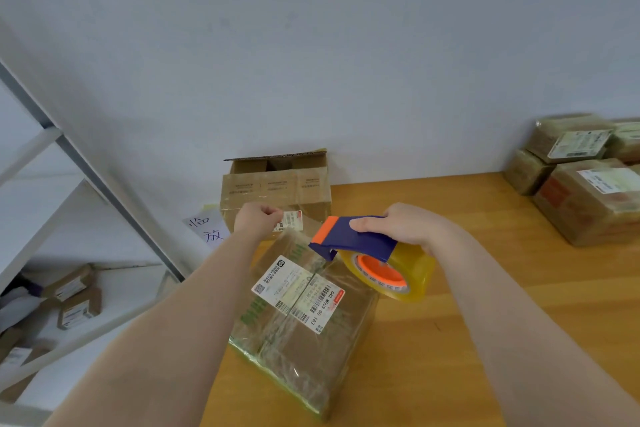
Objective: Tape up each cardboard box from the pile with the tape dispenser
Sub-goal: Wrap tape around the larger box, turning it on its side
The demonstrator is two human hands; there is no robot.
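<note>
A brown cardboard box (304,340) wrapped in clear tape, with a white shipping label on top, lies on the wooden table (485,305) in front of me. My right hand (412,227) grips a blue and orange tape dispenser (360,241) with a yellowish tape roll (394,274), held just above the box's far right corner. My left hand (258,218) hovers over the box's far edge, fingers curled; it looks to pinch a tape end, but the clear tape is hard to make out.
An open cardboard box (277,191) stands behind, against the wall. Several taped boxes (581,180) are stacked at the table's right rear. A white shelf unit (69,253) on the left holds small boxes (79,302). A handwritten paper note (207,229) hangs near the open box.
</note>
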